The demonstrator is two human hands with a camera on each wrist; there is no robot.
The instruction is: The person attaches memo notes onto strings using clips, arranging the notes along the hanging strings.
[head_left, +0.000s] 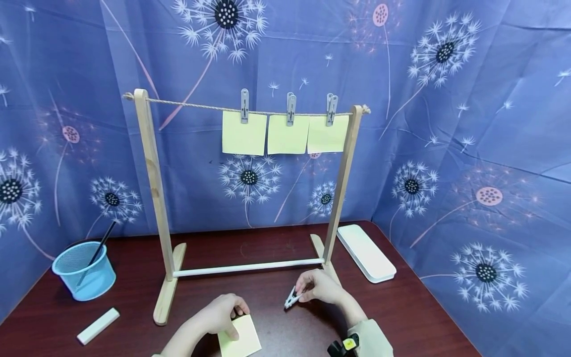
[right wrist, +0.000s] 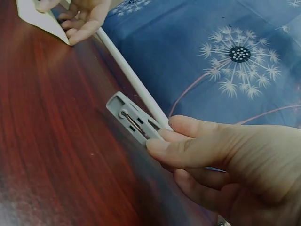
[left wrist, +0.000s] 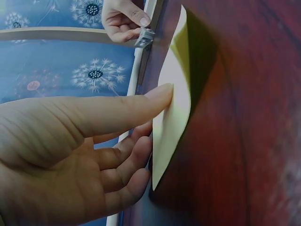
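Between its thumb and fingers my left hand (head_left: 221,313) pinches a yellow paper sheet (head_left: 241,339) low over the front of the table. In the left wrist view the paper (left wrist: 174,108) bends slightly, with the thumb on its face. My right hand (head_left: 323,287) holds a grey clothespin (head_left: 292,299) by its handle end, just above the tabletop and apart from the paper. The right wrist view shows the clothespin (right wrist: 129,117) with its metal spring, its far end pointing away from the fingers. Three yellow sheets (head_left: 243,134) hang from the rope, each under a grey clothespin (head_left: 244,106).
A wooden stand (head_left: 155,188) carries the rope (head_left: 192,104) and has a white crossbar (head_left: 250,268) low down. At left are a blue mesh pen cup (head_left: 89,277) with a black stick and a white block (head_left: 98,326). A white case (head_left: 368,254) lies right of the stand.
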